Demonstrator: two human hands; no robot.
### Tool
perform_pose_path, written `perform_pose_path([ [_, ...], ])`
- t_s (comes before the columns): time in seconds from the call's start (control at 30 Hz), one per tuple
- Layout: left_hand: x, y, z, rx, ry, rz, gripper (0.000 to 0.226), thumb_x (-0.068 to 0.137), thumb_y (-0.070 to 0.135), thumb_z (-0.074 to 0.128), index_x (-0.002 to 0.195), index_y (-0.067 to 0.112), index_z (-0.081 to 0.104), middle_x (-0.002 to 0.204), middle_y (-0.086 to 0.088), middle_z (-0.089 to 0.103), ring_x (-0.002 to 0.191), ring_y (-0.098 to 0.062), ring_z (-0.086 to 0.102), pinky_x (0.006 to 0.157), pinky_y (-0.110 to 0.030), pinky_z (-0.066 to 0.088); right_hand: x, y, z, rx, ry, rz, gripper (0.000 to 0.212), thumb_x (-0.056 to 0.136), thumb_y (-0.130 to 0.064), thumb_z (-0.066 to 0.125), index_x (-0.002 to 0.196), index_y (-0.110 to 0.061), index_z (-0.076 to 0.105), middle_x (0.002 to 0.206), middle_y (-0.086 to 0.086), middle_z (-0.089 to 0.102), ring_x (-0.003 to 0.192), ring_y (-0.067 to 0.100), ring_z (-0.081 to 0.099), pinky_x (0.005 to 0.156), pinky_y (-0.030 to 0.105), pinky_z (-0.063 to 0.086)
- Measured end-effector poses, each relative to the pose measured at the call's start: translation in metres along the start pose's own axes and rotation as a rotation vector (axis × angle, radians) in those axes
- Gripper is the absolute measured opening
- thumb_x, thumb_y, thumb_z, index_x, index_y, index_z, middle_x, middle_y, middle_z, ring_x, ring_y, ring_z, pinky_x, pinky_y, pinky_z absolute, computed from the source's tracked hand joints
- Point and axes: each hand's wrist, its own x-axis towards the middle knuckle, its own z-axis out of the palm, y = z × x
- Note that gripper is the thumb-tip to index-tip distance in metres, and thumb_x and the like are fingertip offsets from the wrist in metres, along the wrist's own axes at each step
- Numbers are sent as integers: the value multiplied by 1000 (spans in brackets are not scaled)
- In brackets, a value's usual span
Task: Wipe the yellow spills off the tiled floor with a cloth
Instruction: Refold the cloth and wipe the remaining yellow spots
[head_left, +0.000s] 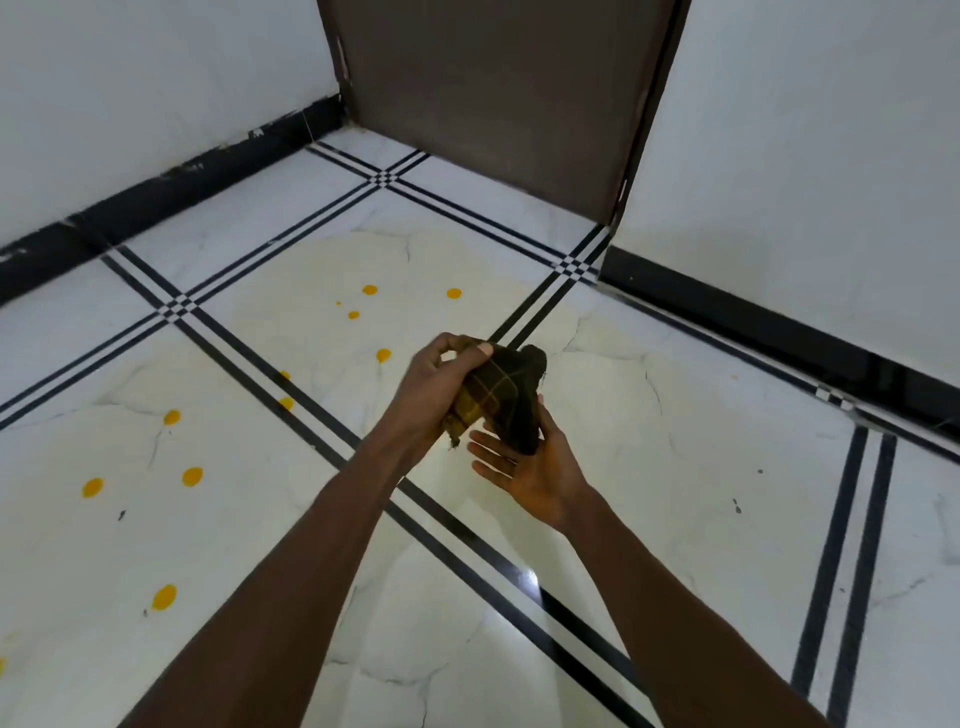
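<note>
A dark checked cloth (501, 397) with yellow lines is held above the floor at the middle of the view. My left hand (434, 387) grips its upper left part, thumb on top. My right hand (530, 462) lies palm up under the cloth's lower edge, fingers straight, supporting it. Several yellow spills dot the white tiled floor (649, 467): some ahead of the hands, such as one drop (454, 293) and another (384, 355), and more to the left, such as a drop (192, 476) and a larger one (164, 597).
A brown door (493, 104) stands open in the corner ahead. White walls with a black skirting (171, 182) run along the left and the right side. Black double lines cross the tiles.
</note>
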Motion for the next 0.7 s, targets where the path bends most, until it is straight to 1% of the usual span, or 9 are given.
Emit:
perform_pose_path([
  [0.1,8,19,-12,1,110,48,22,94,26,73,110,12,66,91,-5,75,85,-19,75,73,-29,61,-10,-13,18,158,-54,-139,58,103,-53,50,147,-17,55,147,21,61,138,45,56,117,59,44],
  [0.2,18,22,-31,106,196,60,23,95,28,73,109,13,64,88,-1,73,87,-19,70,74,-27,55,-22,-32,34,51,29,-237,49,106,-40,54,146,-12,53,137,20,69,131,40,64,103,51,58],
  [0.27,22,16,-45,168,222,45,31,96,31,72,119,12,60,105,-4,72,101,-21,67,83,-30,54,-25,-35,36,-108,76,-235,47,104,-35,59,144,-12,54,127,14,75,124,35,68,98,49,60],
  [0.33,20,2,-52,354,244,74,49,96,34,71,136,12,52,127,-3,62,115,-20,60,95,-33,50,-26,-34,34,-199,115,-200,40,104,-33,62,139,-13,56,112,9,80,115,32,71,102,53,56],
  [0.4,12,-16,-48,554,275,174,56,94,35,74,139,13,50,132,-3,56,120,-19,55,101,-35,48,-29,-33,37,-204,136,-174,32,105,-32,60,131,-14,57,111,11,78,113,33,70,105,56,55],
  [0.47,0,-28,-38,567,206,224,42,91,34,77,126,15,60,121,1,65,108,-17,63,91,-29,50,-33,-30,47,-170,148,-161,26,106,-29,59,127,-13,57,116,13,74,112,35,71,95,54,60],
  [0.53,-8,-36,-29,585,53,211,28,90,32,78,111,14,69,104,1,73,96,-15,69,83,-25,54,-35,-28,51,-175,149,-162,23,106,-27,59,121,-9,60,112,14,76,107,34,73,85,50,63],
  [0.6,-12,-41,-23,617,-34,213,24,90,31,79,105,14,72,100,-1,76,93,-16,72,83,-28,59,-37,-27,55,-198,119,-177,24,107,-28,57,120,-8,63,112,15,77,109,34,74,89,51,62],
  [0.7,-16,-43,-20,616,-21,216,31,88,32,80,111,14,71,101,-2,75,93,-12,72,75,-11,56,-38,-30,59,-263,91,-210,26,108,-30,54,122,-9,63,117,15,76,108,31,75,92,50,61],
])
